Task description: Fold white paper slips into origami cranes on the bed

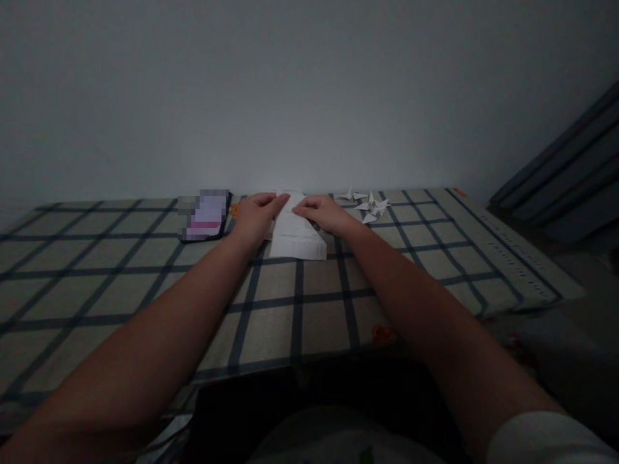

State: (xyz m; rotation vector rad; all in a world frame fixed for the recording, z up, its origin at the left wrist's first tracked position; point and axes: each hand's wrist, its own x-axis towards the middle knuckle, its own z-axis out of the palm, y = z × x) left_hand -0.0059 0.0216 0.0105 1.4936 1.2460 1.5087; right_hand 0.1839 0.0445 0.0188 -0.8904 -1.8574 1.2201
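The left hand (261,211) and right hand (325,212) both pinch the white paper (296,241) near the table's (319,322) far edge — left of 2 folded paper figures (374,207). Folding or creasing seems in hand; the next move likely calls for firm, even pressure.

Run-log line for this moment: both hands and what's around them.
left hand: holding paper sheet; right hand: holding paper sheet; left: phone; right: folded paper shapes; under: checked tablecloth
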